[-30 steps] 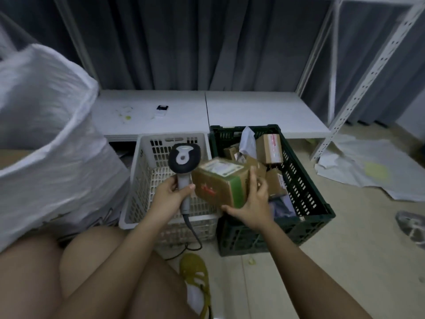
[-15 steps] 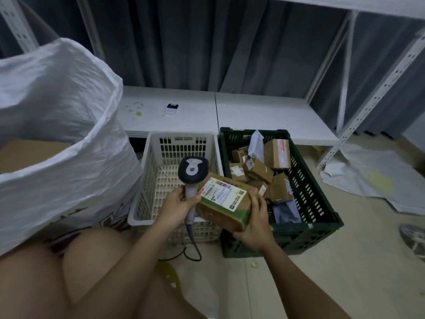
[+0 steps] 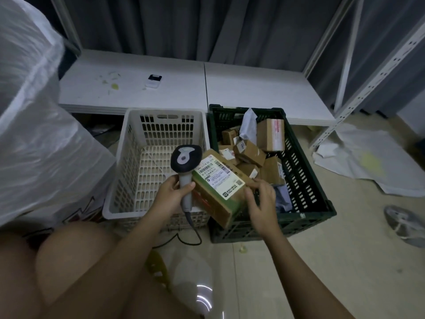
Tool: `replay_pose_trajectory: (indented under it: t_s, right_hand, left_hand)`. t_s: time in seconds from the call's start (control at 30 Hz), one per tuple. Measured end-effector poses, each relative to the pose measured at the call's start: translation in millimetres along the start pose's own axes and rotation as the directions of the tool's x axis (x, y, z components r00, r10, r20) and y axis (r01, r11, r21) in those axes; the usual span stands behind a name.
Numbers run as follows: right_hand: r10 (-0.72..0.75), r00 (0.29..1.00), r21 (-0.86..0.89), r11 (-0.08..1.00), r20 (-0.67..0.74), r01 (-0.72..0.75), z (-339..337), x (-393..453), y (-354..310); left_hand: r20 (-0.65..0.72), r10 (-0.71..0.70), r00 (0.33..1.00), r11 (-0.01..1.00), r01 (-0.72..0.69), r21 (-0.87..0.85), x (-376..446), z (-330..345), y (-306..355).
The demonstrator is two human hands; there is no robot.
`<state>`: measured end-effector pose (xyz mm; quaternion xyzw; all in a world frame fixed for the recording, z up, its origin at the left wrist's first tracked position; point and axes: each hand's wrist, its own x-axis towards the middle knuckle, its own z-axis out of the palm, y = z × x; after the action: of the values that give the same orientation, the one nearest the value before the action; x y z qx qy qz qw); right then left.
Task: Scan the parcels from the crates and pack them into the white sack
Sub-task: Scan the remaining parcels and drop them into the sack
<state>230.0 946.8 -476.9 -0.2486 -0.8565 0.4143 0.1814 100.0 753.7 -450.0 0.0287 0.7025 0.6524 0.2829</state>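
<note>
Grey curtains (image 3: pixel 184 26) close the far side of the room, and in front of them a low white shelf board (image 3: pixel 253 93) runs from left to right, with a small black and white device (image 3: pixel 153 81) lying on it. Only the head view is given. On the pale floor, near the board, stand two crates side by side: the white crate (image 3: pixel 119 180) on the left, with nothing visible on its bottom, and the dark green crate (image 3: pixel 305 180) on the right, which holds several cardboard parcels (image 3: pixel 248 153). The white sack (image 3: pixel 34 134) rises at the far left with its mouth high up. The left hand (image 3: pixel 171 195) has its fingers curled round the grip of the barcode scanner (image 3: pixel 185 161), whose head is just beside the label. The right hand (image 3: pixel 261 203) holds the brown parcel (image 3: pixel 220 189) at its right end, thumb on the top and fingers partly behind it; how firmly it grips, I cannot tell. The parcel hangs over the border between the two crates, label up, with its long axis running from far left to near right. I judge the scan is in hand. For packing, the sack lies to the left of the parcel, so the right hand must cross over the white crate and past the left hand with the scanner.
</note>
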Motion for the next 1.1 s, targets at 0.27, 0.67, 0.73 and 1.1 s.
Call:
replay_pose_trajectory:
  t_s: [0.27,0.67,0.73,1.1]
  right_hand:
    - [0.305,0.843,-0.010,0.942,0.442,-0.336,0.7,77.3,-38.7]
    - [0.481,0.632,0.065,0.763,0.608,-0.643,40.7,104.5,-16.9]
    - [0.433,0.660,0.065,0.806,0.614,-0.589,35.3,98.7,-14.9]
    - [0.220,0.954,0.514,0.805,0.206,-0.297,-13.9,78.7,-48.6]
  left_hand:
    - [-0.016,-0.042,0.999,0.996,0.041,-0.078,7.7,-1.6,-8.7]
    - [-0.045,-0.116,0.992,0.978,0.106,-0.182,5.4,-8.1,-9.8]
    - [-0.027,-0.106,0.994,0.977,0.099,-0.190,3.6,-9.1,-8.3]
    - [0.027,-0.011,1.000,0.973,0.017,-0.232,-5.5,-14.0,13.7]
